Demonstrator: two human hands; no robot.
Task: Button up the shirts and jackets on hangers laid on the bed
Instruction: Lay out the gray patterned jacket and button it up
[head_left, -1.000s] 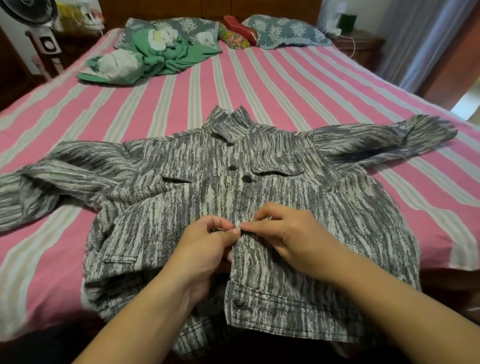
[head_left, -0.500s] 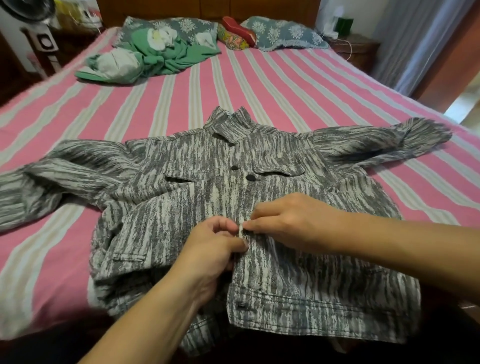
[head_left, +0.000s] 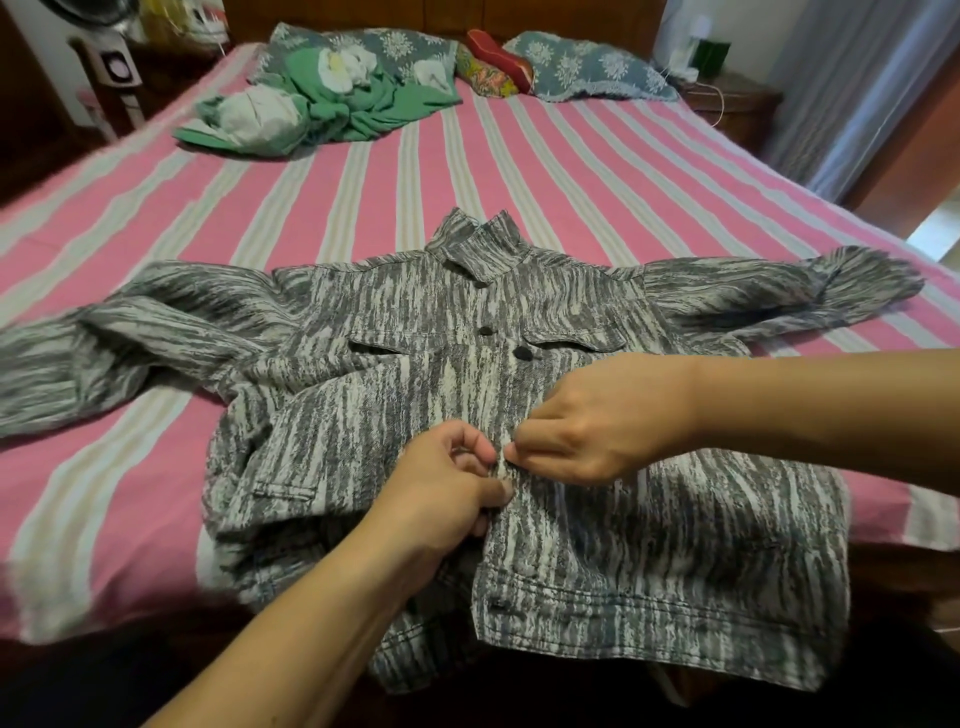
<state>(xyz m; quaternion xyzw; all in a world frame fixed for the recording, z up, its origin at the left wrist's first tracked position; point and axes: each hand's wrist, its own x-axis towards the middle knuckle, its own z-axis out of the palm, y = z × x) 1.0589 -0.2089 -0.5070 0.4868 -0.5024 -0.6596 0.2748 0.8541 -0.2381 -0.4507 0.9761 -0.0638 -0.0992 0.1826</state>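
Note:
A grey-and-white streaked jacket (head_left: 363, 415) lies face up on the pink striped bed (head_left: 571, 171), collar away from me and sleeves spread to both sides. Three dark buttons (head_left: 521, 353) down its upper front are fastened. My left hand (head_left: 447, 493) pinches the front edge of the jacket's left panel at mid-height. My right hand (head_left: 597, 415) pinches the overlapping right panel's edge just beside it, fingertips almost meeting. Whatever button lies between my fingers is hidden. No hanger shows.
A crumpled green-and-white garment (head_left: 322, 109) lies at the head of the bed on the left. Blue patterned pillows (head_left: 587, 67) and a red cushion (head_left: 493, 52) sit behind it. A nightstand (head_left: 727, 104) stands at the back right, a fan (head_left: 109, 62) at the back left.
My right forearm has swung from below to the right side. Both hands have crept slightly up the placket and keep pinching the jacket's front edges.

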